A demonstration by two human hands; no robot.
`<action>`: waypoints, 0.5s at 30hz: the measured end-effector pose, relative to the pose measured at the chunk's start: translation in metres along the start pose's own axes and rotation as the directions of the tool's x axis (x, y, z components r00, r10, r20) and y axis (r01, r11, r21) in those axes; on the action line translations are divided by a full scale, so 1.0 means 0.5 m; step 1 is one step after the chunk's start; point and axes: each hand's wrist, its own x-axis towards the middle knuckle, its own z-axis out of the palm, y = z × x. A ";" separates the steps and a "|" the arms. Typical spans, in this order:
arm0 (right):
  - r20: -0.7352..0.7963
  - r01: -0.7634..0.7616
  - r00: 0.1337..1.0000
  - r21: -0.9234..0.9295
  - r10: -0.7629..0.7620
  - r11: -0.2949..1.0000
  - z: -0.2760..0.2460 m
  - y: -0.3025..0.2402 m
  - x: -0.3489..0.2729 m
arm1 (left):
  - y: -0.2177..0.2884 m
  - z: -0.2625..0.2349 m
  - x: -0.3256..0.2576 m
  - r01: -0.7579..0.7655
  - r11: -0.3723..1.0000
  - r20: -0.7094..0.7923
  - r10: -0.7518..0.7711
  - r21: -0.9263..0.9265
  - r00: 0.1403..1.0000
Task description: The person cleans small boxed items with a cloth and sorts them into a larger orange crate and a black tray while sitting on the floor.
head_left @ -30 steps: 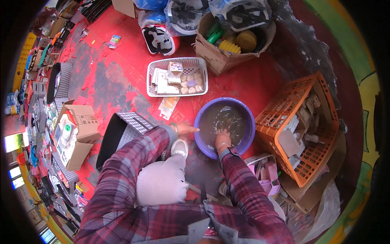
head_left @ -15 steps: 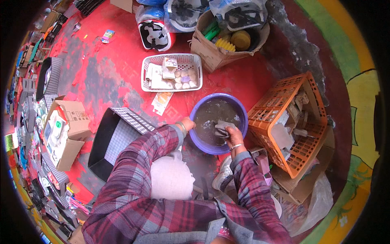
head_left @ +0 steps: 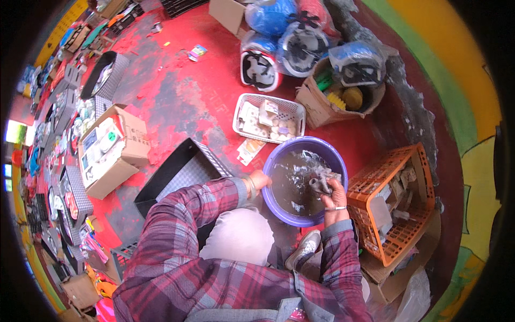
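A purple plastic basin point(head_left: 272, 203) of murky, dark water stands on the floor in front of me. At its left rim my left hand point(head_left: 259, 180) is closed, its fingers on the edge. My right hand point(head_left: 336, 194) grips a wet, grey, crumpled cloth point(head_left: 320, 181) over the right part of the water. The fingers bunch the cloth, and part of it sticks up above them. Light glints off the water beside it.
An orange crate point(head_left: 370, 231) of packets leans right of the basin. Beyond the basin lie a white basket point(head_left: 240, 126) and bagged helmets point(head_left: 260, 67). Left are a black checked bin point(head_left: 161, 185) and an open carton point(head_left: 129, 153). My shoe point(head_left: 306, 248) is close to the basin.
My view has shifted, so the basin and baskets appear lower and further right. The cloth has been bunched differently and now stands up more from my right hand. My left hand stays at the rim.
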 end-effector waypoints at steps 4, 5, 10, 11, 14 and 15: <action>0.087 0.026 0.996 -0.105 -0.017 0.994 0.063 0.022 0.028 | 0.061 -0.026 -0.104 -0.061 0.983 -0.026 0.057 -0.172 0.998; 0.095 0.015 0.995 -0.124 -0.003 0.992 0.091 0.028 0.037 | 0.072 -0.039 -0.121 -0.086 0.979 -0.040 0.079 -0.187 0.996; 0.100 0.013 0.994 -0.439 0.035 0.899 0.219 0.060 0.061 | 0.091 -0.133 -0.133 -0.210 0.929 -0.097 0.189 -0.306 0.977; 0.082 -0.003 0.995 -0.501 0.051 0.865 0.257 0.072 0.065 | 0.096 -0.151 -0.137 -0.236 0.918 -0.130 0.204 -0.320 0.970; 0.127 0.064 0.992 -0.576 0.012 0.815 0.338 0.106 0.096 | 0.154 -0.164 -0.196 -0.230 0.912 -0.154 0.187 -0.341 0.970; 0.142 0.091 0.990 -0.623 -0.001 0.777 0.372 0.119 0.102 | 0.141 -0.189 -0.179 -0.257 0.885 -0.146 0.216 -0.388 0.965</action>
